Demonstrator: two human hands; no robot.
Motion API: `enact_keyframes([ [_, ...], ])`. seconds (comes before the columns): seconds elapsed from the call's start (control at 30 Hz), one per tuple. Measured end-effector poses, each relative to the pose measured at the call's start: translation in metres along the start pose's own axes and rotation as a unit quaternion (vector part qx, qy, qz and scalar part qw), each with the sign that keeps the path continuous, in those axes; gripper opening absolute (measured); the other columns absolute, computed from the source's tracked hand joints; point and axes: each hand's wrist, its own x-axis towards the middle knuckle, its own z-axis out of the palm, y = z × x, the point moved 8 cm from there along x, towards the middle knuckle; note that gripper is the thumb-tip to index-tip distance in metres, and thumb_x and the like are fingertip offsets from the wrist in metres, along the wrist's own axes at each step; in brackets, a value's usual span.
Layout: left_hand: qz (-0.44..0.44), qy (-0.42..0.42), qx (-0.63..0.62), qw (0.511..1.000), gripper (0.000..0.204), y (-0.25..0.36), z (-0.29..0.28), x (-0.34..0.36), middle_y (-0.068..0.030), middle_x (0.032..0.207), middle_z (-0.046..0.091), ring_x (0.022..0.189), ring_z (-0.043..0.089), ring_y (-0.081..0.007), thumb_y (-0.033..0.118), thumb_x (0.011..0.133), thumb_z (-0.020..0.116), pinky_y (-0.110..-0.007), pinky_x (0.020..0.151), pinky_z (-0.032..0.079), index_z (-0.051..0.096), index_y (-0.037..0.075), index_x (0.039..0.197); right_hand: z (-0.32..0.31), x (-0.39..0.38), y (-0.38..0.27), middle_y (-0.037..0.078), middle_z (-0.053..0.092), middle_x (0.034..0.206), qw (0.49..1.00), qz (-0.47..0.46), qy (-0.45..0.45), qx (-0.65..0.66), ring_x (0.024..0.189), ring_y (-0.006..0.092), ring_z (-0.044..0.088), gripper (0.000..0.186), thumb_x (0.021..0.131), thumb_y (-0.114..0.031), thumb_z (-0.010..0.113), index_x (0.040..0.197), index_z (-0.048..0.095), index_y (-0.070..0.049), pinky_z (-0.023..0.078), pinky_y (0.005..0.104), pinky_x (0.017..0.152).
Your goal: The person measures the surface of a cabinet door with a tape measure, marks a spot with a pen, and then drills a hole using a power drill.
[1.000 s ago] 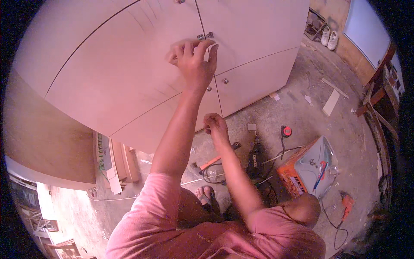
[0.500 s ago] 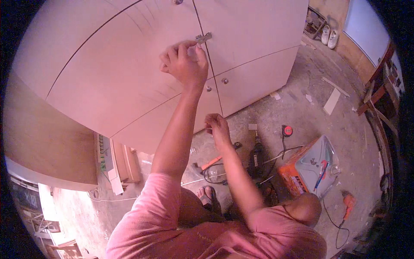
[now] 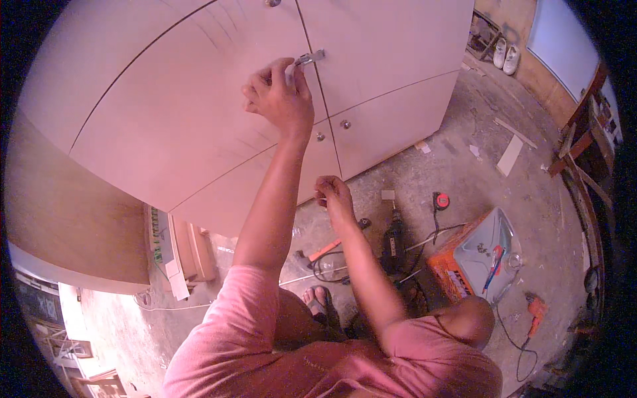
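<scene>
A small metal latch (image 3: pixel 306 58) is mounted across the gap between two doors of a large pale cabinet (image 3: pixel 192 119). My left hand (image 3: pixel 282 99) is at the latch's left end, thumb and forefinger pinched on it and the other fingers curled. Lower down, in front of the cabinet's bottom edge, my right hand (image 3: pixel 335 198) is held with its fingers curled together. Whether something small sits in those fingers cannot be made out. Two round metal knobs, a left one (image 3: pixel 320 136) and a right one (image 3: pixel 346 124), flank the door gap below the latch.
On the floor lie a hammer (image 3: pixel 325 251), a black power drill (image 3: pixel 393 242), a red tape measure (image 3: pixel 442 200) and an orange corded tool (image 3: pixel 536 312). An orange box (image 3: pixel 450 273) with a grey tray (image 3: pixel 474 262) stands to the right. Cords run between them. Wood pieces (image 3: pixel 192 255) lie left.
My left hand has shifted slightly left and down. The latch's left part has swung and now tilts toward my fingertips. My right hand has stayed nearly still.
</scene>
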Motion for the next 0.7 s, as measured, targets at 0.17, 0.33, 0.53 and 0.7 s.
enact_keyframes([
  [0.17,0.014,-0.003,-0.013,1.000,0.021,-0.0029,0.0003,0.0002,0.0012,0.104,0.058,0.106,0.047,-0.0253,0.023,0.080,0.080,-0.047,0.087,0.029,0.072,0.029,0.099,-0.0003,-0.0012,-0.0023,-0.002,0.067,0.089,1.000,-0.006,0.008,-0.001,0.076,0.0090,0.061,0.018,0.096,-0.027,0.069,0.103,0.064,-0.011,0.049,0.0251,0.065],
  [0.33,0.035,-0.004,-0.027,0.999,0.023,0.0012,-0.0013,-0.0006,0.0013,0.103,0.058,0.108,0.046,-0.0252,0.024,0.080,0.081,-0.047,0.087,0.029,0.072,0.029,0.100,0.0006,-0.0031,-0.0020,-0.002,0.067,0.090,1.000,0.003,0.000,0.005,0.078,0.0088,0.061,0.020,0.095,-0.028,0.070,0.103,0.064,-0.011,0.049,0.0252,0.067],
  [0.53,0.036,-0.004,-0.049,0.998,0.021,0.0017,-0.0010,0.0003,0.0002,0.103,0.058,0.110,0.045,-0.0266,0.024,0.079,0.081,-0.048,0.089,0.028,0.073,0.027,0.098,0.0040,-0.0040,-0.0008,-0.002,0.067,0.089,1.000,0.006,-0.004,0.015,0.076,0.0088,0.061,0.020,0.094,-0.029,0.071,0.102,0.064,-0.011,0.050,0.0246,0.067],
  [0.7,-0.004,-0.027,-0.072,0.997,0.021,0.0008,0.0002,-0.0022,0.0000,0.103,0.058,0.111,0.044,-0.0269,0.022,0.077,0.080,-0.048,0.090,0.027,0.073,0.026,0.096,0.0051,-0.0047,-0.0003,-0.003,0.065,0.087,1.000,0.006,-0.005,0.016,0.076,0.0085,0.060,0.019,0.094,-0.029,0.071,0.101,0.064,-0.012,0.049,0.0249,0.067],
])
